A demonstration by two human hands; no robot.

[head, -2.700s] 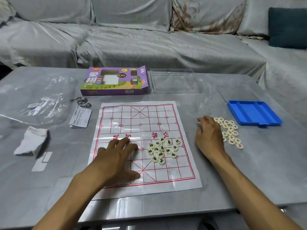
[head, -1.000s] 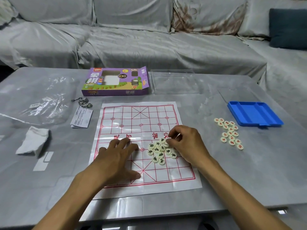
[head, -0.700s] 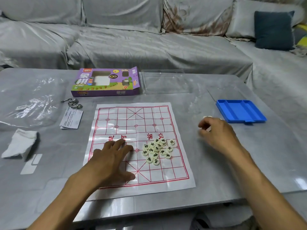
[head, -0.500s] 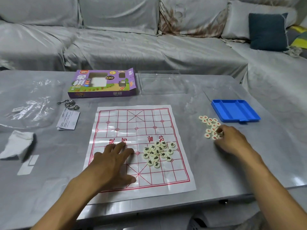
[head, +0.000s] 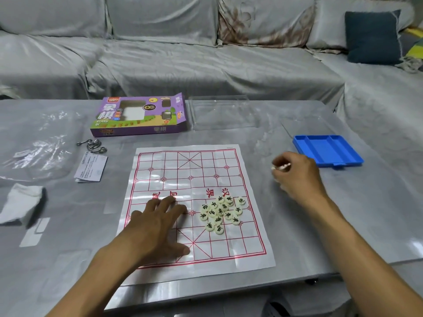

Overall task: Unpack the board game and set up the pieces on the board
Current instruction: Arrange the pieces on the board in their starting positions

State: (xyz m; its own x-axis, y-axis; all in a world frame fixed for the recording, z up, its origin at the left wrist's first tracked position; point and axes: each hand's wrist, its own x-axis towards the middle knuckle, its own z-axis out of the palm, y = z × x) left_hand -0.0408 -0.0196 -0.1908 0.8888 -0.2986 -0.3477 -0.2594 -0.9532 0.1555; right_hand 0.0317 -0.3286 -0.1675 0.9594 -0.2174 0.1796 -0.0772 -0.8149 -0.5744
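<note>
Right hand (head: 295,177) pinches pieces (head: 282,166); blue tray (head: 329,152) beside.

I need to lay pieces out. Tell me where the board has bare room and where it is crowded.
Bare: the far half of the board, toward the purple box, and the near right corner. Crowded: the cluster of black-marked pieces right of centre, and the left hand pressing the near left.

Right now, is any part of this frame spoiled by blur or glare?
Head view: the right hand is motion-blurred, so the pale pieces in its grip are hard to make out; glare streaks the table and the board sheet; the black-lettered pieces are sharp.
</note>
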